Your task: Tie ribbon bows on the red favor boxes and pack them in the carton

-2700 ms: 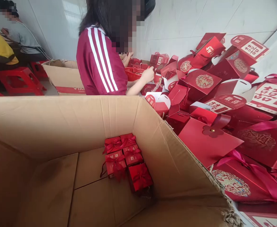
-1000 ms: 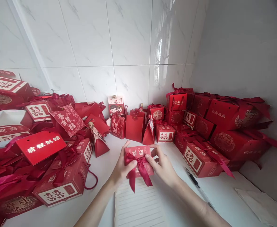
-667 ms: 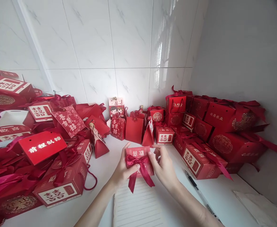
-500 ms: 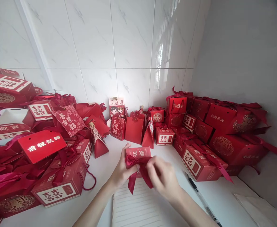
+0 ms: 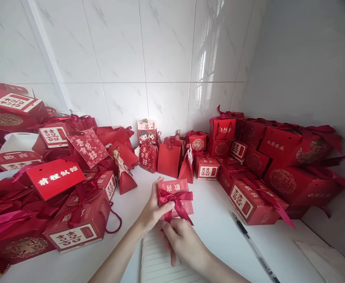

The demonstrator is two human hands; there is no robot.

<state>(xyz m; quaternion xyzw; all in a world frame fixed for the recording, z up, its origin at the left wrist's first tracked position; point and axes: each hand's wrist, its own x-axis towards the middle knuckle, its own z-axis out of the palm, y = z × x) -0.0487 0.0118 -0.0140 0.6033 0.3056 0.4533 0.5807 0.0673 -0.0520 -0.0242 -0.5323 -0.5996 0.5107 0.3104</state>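
Note:
A small red gift box (image 5: 179, 184) with gold and white lettering is tilted toward me above a lined notebook (image 5: 160, 263). My left hand (image 5: 153, 210) is closed round its left side, thumb pressed on the knot of a dark red ribbon bow (image 5: 187, 195) tied across its top. One ribbon tail hangs to the lower right. Just below the box, my right hand (image 5: 181, 239) is closed, thumb and forefinger pinching the other ribbon tail near its end. The right hand's remaining fingers are curled and partly hidden.
Many red boxes are piled at left, including a large gift box (image 5: 75, 232) with a rope handle. More ribboned boxes (image 5: 257, 200) are stacked at right. Small upright bags (image 5: 169, 159) line the tiled wall. A pen (image 5: 254, 245) and a white packet (image 5: 322, 255) lie at right.
My right hand has moved from the bow's right loop down and left to the lower ribbon tail. The right loop now shows spread out. My left hand keeps its hold on the box.

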